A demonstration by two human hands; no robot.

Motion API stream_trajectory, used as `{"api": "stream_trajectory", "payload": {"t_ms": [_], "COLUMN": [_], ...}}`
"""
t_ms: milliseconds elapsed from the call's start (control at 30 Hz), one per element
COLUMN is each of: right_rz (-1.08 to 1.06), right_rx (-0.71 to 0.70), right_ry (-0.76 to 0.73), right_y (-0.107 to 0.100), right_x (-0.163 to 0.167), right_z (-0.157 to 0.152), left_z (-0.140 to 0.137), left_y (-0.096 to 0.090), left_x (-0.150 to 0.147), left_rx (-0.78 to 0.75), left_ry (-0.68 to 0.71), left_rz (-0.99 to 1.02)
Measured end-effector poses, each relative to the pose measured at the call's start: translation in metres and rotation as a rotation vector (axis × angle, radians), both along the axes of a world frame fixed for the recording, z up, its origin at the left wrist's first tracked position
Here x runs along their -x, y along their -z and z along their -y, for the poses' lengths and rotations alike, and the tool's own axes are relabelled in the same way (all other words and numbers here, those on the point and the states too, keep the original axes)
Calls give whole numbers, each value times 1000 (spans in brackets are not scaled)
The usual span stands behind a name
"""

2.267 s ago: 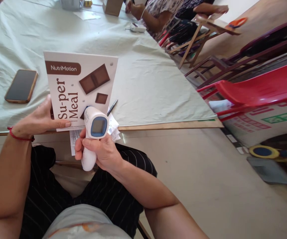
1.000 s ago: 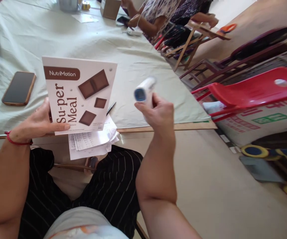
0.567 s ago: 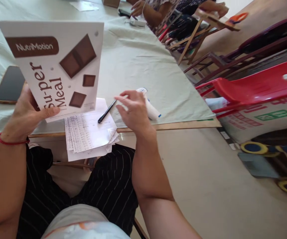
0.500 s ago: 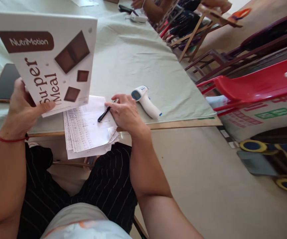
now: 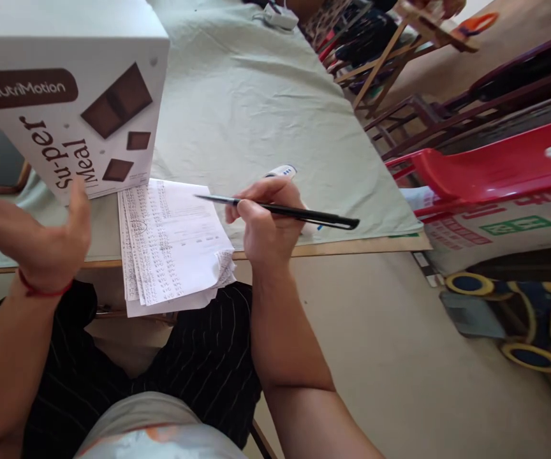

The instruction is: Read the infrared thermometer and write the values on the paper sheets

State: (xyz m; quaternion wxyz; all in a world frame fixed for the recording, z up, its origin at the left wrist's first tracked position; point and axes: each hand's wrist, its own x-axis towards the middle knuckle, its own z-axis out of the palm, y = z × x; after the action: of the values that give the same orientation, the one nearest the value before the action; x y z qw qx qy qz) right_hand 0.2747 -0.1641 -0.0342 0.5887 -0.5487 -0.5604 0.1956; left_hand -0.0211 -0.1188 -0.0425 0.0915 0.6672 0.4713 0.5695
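Observation:
My right hand (image 5: 273, 220) grips a black pen (image 5: 311, 215) above the table edge, its tip pointing left over a stack of paper sheets (image 5: 184, 236). Rows of handwriting cover the left side of the top sheet, and the stack overhangs the table's front edge. To the left, a white NutriMotion Su-per Meal box (image 5: 127, 95) stands upright by the papers. My left hand (image 5: 41, 236), with a red cord at the wrist, is open in front of the box, fingers spread. Behind my right hand, a white infrared thermometer (image 5: 282, 171) is mostly hidden.
A dark tablet-like object (image 5: 0, 153) lies partly behind the box on the cloth-covered table (image 5: 237, 95). A small white device (image 5: 280, 16) is at the far side. Right of the table are a red plastic chair (image 5: 495, 153) and a printed white sack (image 5: 505, 210).
My left hand has let go of the box, which now stands on the table. My right hand has lifted the pen off the papers and moved right.

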Motion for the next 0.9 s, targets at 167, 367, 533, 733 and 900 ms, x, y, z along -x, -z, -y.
{"api": "stream_trajectory", "payload": {"t_ms": [167, 367, 533, 733, 900], "right_rz": [-265, -203, -68, -15, -1], "right_rx": [312, 373, 332, 253, 258], "right_ry": [-346, -283, -179, -201, -215], "right_y": [-17, -13, -2, 5, 6], "right_x": [22, 30, 36, 41, 40], "right_z": [5, -1, -1, -1, -1], "left_z": [40, 38, 37, 36, 36], "left_y": [-11, 4, 3, 5, 5], "left_x": [-48, -56, -54, -55, -54], "left_rx": [-177, -20, -14, -75, -72], "left_ry": [277, 368, 366, 366, 362], "left_rz": [-500, -691, -690, -707, -699]}}
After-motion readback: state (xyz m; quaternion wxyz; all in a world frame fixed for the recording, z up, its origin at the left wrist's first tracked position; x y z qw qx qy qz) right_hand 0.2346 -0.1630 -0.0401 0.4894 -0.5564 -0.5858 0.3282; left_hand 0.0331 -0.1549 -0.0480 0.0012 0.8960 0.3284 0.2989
